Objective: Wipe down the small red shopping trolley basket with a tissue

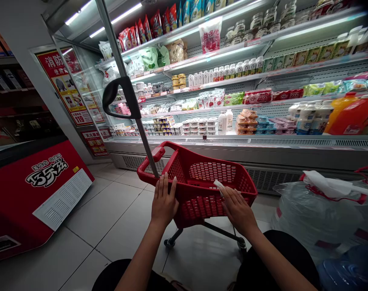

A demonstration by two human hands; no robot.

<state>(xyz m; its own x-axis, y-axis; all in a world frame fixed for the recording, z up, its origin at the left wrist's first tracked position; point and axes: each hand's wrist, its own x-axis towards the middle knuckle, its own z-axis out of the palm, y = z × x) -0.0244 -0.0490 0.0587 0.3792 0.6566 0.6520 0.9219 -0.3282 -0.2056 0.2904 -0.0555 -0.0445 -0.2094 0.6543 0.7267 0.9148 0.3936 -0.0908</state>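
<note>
A small red shopping cart (191,204) with a perforated plastic basket stands in front of me, side on. My left hand (164,202) lies on the near rim of the basket, toward its left end, fingers stretched out and nothing in them. Farther right along the same rim, my right hand (239,209) presses a white tissue (218,184) against the cart; one end of it sticks out past the fingertips. Most of the tissue is hidden under the fingers. No goods show inside the basket.
Behind the cart runs a lit refrigerated display (281,142) stocked with yogurts, bottles and packs. A red freezer chest (23,202) stands at left. Plastic-wrapped large water bottles (317,218) are close on my right. A glass door (81,93) with a black handle (123,97) rises at the left.
</note>
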